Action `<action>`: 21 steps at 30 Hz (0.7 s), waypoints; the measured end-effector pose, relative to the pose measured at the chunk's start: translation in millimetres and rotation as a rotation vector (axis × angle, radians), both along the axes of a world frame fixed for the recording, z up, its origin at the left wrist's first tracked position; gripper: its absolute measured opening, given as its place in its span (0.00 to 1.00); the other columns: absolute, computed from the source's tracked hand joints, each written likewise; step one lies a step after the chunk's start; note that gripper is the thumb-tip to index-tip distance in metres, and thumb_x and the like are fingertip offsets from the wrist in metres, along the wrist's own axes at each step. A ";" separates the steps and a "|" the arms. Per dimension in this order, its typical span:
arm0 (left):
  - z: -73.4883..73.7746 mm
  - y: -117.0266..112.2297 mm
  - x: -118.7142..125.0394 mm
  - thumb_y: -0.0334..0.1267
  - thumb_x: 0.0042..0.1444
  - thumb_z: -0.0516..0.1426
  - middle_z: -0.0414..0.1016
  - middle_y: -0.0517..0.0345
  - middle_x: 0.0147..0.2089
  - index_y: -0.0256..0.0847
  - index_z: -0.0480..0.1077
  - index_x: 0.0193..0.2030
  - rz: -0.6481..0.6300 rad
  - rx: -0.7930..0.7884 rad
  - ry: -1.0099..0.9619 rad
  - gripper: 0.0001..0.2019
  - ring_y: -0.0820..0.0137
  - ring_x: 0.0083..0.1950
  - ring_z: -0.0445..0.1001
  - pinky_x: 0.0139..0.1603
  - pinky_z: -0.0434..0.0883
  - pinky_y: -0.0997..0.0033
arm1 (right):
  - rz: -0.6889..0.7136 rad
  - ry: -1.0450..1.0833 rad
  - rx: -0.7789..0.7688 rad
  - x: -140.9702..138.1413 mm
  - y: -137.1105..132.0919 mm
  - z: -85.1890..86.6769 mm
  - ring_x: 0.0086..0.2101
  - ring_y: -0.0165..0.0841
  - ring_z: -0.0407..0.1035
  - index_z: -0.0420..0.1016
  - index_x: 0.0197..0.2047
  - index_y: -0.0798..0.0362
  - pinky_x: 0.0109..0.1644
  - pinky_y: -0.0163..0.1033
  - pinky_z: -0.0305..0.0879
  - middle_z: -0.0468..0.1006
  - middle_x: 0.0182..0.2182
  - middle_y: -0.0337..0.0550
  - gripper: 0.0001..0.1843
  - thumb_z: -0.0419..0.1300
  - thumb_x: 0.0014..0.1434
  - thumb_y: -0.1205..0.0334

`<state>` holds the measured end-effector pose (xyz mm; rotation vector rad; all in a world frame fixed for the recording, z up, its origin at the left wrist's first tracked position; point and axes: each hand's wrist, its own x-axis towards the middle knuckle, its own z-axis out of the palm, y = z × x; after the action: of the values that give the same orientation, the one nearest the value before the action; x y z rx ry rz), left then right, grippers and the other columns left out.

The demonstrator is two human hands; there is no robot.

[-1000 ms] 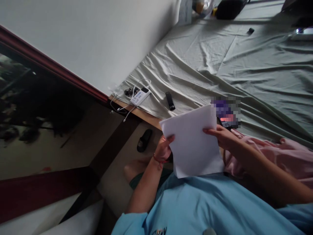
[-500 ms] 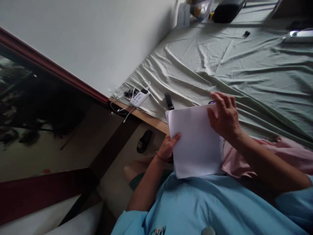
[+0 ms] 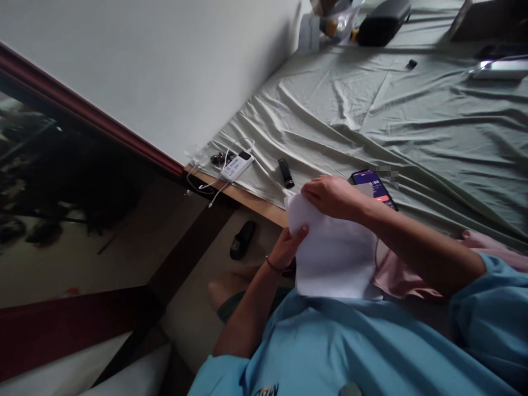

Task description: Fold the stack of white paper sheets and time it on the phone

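Observation:
A stack of white paper sheets rests against the front of my blue shirt, its top part curling up. My left hand grips the left edge, thumb on top and fingers underneath. At the far left corner my right hand is closed on the upper sheets, its fingertips partly hidden. Just beyond that corner lies a black strap-like object. A phone with a lit purple screen is to the right, partly behind my right forearm.
Crumpled pale green sheet covers the bed. A white power strip with cables sits by the wooden edge. On the floor is a black slipper. Pink cloth lies at right; a black case stands far back.
My right hand has moved left from the paper's far right corner to its far left corner and closed there. The sheets now curl, and the phone has come into view.

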<state>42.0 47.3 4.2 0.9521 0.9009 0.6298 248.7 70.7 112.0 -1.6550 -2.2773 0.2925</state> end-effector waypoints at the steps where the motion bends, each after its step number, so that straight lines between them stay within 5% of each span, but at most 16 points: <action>1: 0.2 0.8 0.9 0.60 0.50 0.68 0.72 0.55 0.28 0.32 0.75 0.33 0.012 0.010 0.010 0.27 0.75 0.27 0.67 0.28 0.64 0.75 | -0.016 0.023 -0.017 -1.1 2.1 -0.2 0.34 0.35 0.70 0.77 0.38 0.53 0.37 0.39 0.55 0.80 0.35 0.44 0.16 0.50 0.70 0.60; 7: 6.1 8.8 9.8 0.65 0.52 0.64 0.68 0.59 0.26 0.34 0.71 0.34 0.077 0.075 0.055 0.30 0.77 0.25 0.63 0.24 0.59 0.76 | -0.081 0.013 0.039 -3.4 9.6 -5.4 0.33 0.34 0.69 0.75 0.36 0.53 0.35 0.39 0.52 0.79 0.35 0.45 0.14 0.50 0.70 0.62; 21: 6.0 26.2 27.4 0.64 0.53 0.63 0.68 0.57 0.27 0.33 0.72 0.34 -0.071 0.101 0.076 0.29 0.76 0.24 0.63 0.23 0.58 0.75 | -0.012 0.048 -0.027 8.0 19.8 -17.2 0.37 0.36 0.71 0.77 0.39 0.54 0.37 0.39 0.53 0.81 0.39 0.47 0.14 0.51 0.69 0.63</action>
<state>69.4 73.6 10.2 1.1002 0.9052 0.5859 256.7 90.5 94.8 -1.6563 -2.2374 0.3582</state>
